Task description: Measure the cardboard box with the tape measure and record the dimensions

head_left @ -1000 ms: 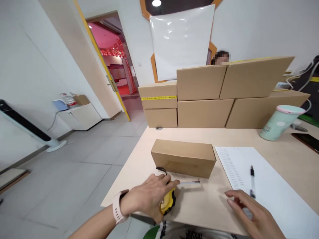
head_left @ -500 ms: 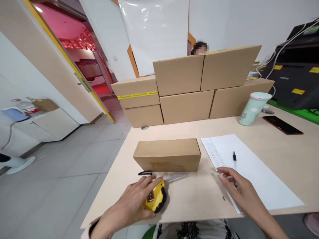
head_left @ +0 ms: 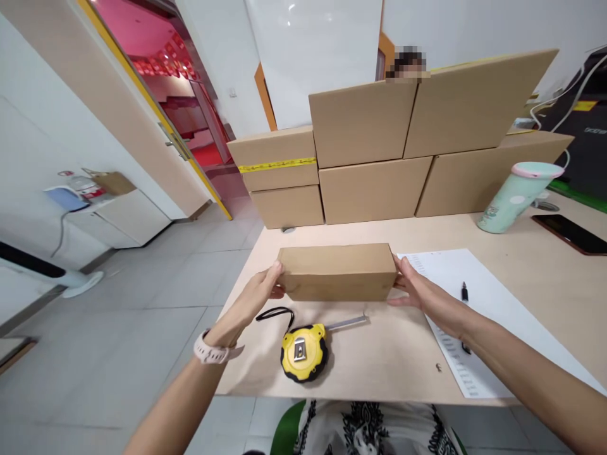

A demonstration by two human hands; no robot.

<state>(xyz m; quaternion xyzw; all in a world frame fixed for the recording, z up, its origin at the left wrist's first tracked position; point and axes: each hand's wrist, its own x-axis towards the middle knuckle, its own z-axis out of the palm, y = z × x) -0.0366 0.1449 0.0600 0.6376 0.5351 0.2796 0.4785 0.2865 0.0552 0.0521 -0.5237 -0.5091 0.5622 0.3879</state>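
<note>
A small brown cardboard box (head_left: 339, 278) is held at its two ends. My left hand (head_left: 265, 287) grips the left end, thumb near the top edge. At the right end is my right hand (head_left: 412, 284), its fingers pressed to the side. Just in front, a yellow and black tape measure (head_left: 303, 354) lies on the table with a short length of blade out and a black wrist strap. Beneath my right forearm, a printed sheet of paper (head_left: 512, 344) lies with a black-capped pen (head_left: 465, 292) on it, partly hidden by the arm.
Larger cardboard boxes (head_left: 374, 189) are stacked along the table's back, with a person's head behind them. A mint-green tumbler (head_left: 512, 199) and a phone (head_left: 571, 234) stand and lie at the right. A tiny metal bit (head_left: 439, 367) lies near the front edge.
My left hand has let go of the tape measure and moved up to the box's left end. My right hand has moved left from over the paper to the box's right end.
</note>
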